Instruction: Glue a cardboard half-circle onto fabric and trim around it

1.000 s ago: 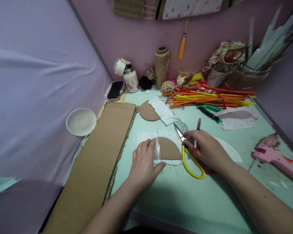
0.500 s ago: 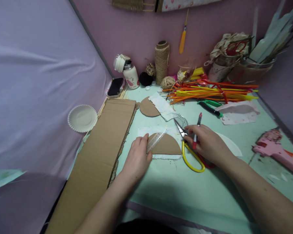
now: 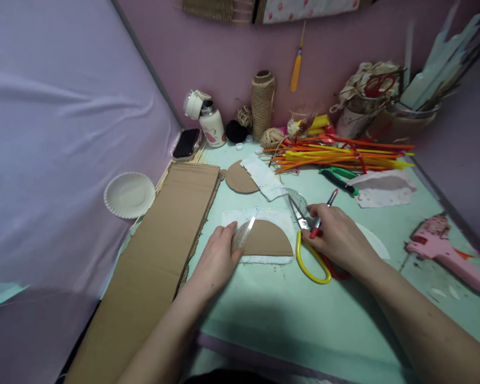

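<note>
Mint-green tabletop (image 3: 248,314) carries a cardboard half-disc (image 3: 269,240) on a white sheet (image 3: 266,260); it looks light and stiff, best held by its rim. The left hand (image 3: 216,256), nearly closed, holds a clear ruler (image 3: 246,229) across it; the right hand (image 3: 338,230), half curled, grips a red pen (image 3: 332,197) beside scissors (image 3: 302,222).

The pale green bench (image 3: 256,304) over there is crowded: a long cardboard slab (image 3: 164,224) along its left, bottle (image 3: 213,128) and twine spool (image 3: 262,109) standing at the back, pink glue gun (image 3: 444,252) at right, white cloth (image 3: 264,260) mid-bench.
</note>
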### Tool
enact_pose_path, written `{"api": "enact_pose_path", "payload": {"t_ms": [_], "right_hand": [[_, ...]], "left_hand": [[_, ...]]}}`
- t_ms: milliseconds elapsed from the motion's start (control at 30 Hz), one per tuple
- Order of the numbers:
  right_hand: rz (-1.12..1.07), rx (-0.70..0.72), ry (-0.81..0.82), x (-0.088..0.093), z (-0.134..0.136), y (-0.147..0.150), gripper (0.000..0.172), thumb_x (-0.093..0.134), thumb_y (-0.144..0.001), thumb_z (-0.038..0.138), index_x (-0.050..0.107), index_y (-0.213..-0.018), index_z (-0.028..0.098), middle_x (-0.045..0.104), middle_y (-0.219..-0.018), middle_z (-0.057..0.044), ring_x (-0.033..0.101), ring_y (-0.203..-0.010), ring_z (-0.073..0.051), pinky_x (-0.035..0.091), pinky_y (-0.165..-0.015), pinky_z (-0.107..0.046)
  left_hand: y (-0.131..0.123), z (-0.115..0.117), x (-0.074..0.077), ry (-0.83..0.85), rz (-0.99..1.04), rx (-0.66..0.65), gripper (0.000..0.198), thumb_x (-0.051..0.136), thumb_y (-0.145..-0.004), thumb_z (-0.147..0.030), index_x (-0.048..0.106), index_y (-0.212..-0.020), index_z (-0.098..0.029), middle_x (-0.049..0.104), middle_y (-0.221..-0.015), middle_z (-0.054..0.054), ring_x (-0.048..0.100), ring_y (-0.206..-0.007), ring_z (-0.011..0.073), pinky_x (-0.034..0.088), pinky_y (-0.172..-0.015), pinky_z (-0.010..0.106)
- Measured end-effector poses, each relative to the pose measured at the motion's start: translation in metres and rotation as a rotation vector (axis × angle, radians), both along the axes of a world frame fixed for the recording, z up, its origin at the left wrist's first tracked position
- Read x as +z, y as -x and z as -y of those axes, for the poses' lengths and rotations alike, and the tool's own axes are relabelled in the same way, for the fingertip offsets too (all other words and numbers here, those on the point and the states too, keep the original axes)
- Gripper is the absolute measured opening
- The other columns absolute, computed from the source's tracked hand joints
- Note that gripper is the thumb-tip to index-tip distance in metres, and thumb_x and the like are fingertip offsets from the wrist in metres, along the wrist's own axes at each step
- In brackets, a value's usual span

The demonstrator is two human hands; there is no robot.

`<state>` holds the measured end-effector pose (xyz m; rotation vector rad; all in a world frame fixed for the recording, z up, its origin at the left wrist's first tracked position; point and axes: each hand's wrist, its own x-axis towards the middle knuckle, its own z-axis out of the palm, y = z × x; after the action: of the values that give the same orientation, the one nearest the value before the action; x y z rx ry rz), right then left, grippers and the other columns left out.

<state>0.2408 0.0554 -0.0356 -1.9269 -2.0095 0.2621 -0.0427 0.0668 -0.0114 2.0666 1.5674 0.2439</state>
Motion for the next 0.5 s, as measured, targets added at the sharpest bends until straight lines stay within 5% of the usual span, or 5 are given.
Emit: {"api": "enact_pose_path", "payload": {"t_ms": [267, 500], "right_hand": [[-0.127, -0.254, 0.067, 0.010, -0.019, -0.010, 0.028, 0.058, -0.085, 0.045, 0.046, -0.099, 0.024, 0.067, -0.096, -0.009, 0.062, -0.082, -0.028, 0.042, -0.066, -0.034], [-0.180, -0.211, 0.153, 0.020, -0.076, -0.008, 0.030, 0.070, -0.074, 0.029, 0.042, -0.082, 0.026, 0.063, -0.077, -0.002, 0.058, -0.069, -0.021, 0.038, -0.060, -0.029]], "left_hand": [[-0.004, -0.003, 0.014, 0.082, -0.099, 0.063, 0.058, 0.064, -0.087, -0.018, 0.047, -0.141, -0.010, 0.067, -0.103, 0.012, 0.064, -0.099, 0.0275, 0.048, -0.089, 0.038], [-0.002, -0.026, 0.003, -0.064, -0.033, 0.182, 0.046, 0.061, -0.088, -0.014, 0.054, -0.134, -0.011, 0.069, -0.101, 0.012, 0.065, -0.096, 0.0259, 0.049, -0.089, 0.038]]}}
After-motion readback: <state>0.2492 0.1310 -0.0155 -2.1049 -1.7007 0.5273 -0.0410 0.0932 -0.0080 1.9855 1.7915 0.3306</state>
